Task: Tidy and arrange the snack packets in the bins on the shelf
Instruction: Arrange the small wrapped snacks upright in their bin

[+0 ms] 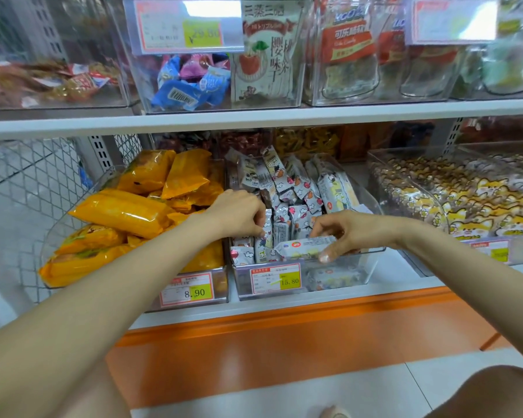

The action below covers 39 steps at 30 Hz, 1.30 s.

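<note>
The price tag (186,289) on the orange-packet bin (55,236) reads 8.90. The price label (275,279) on the middle bin (370,262) reads 15.80. An upper-shelf tag (183,27) shows 29.80.

Small white cartoon-print snack packets (280,206) crowd the clear middle bin (372,263) on the lower shelf (405,276), some upright, some tumbled.

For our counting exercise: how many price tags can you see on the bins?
5 price tags: upper-left tag, upper-right tag, 8.90 tag, 15.80 tag, and far-right tag, partly hidden. More may be hidden.
</note>
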Available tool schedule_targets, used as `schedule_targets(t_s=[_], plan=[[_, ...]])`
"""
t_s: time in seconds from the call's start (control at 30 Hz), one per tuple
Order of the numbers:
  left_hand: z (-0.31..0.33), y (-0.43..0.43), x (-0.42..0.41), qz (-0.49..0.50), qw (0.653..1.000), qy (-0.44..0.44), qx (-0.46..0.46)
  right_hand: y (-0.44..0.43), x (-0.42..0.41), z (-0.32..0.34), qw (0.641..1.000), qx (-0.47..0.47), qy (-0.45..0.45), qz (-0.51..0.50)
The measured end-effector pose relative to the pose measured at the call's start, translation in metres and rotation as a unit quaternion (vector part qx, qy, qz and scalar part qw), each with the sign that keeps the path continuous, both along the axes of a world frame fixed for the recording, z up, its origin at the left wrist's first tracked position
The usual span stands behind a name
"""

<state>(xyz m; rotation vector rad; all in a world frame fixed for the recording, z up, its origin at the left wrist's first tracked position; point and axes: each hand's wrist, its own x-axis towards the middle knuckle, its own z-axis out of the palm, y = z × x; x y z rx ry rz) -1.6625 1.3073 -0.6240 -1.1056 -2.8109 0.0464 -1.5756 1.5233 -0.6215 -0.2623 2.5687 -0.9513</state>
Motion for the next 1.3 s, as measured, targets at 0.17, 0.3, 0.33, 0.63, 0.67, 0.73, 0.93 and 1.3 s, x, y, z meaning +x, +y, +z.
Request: schedule_targets(t_s=[0.17,0.3,0.33,0.63,0.67,0.73,0.93,1.3], plan=[[0.004,-0.007,-0.003,-0.026,0.998,-0.053,0.009,-0.005,-0.002,-0.003,0.996,-0.068,0.020,-0.051],[0.011,-0.009,0.003,-0.031,0.973,-0.126,0.188,-0.012,0.000,-0.002,0.986,-0.131,0.045,-0.095],[0.013,-0.009,0.006,-0.028,0.948,-0.181,0.262,-0.014,0.000,-0.004,0.983,-0.139,0.059,-0.103],[0.017,-0.011,0.013,-0.029,0.952,-0.184,0.242,-0.020,-0.015,-0.013,0.984,-0.115,0.096,-0.097],[0.018,-0.012,0.012,-0.032,0.959,-0.175,0.221,-0.016,-0.017,-0.014,0.987,-0.082,0.103,-0.091],[0.018,-0.013,0.012,-0.043,0.976,-0.150,0.151,-0.011,-0.019,-0.013,0.992,-0.006,0.115,-0.059],[0.009,-0.004,0.016,-0.062,0.995,-0.071,-0.021,-0.012,-0.032,-0.024,0.964,0.243,0.097,0.051],[0.000,-0.001,0.012,-0.037,0.996,-0.030,-0.073,-0.010,-0.046,-0.031,0.958,0.256,-0.025,0.128]])
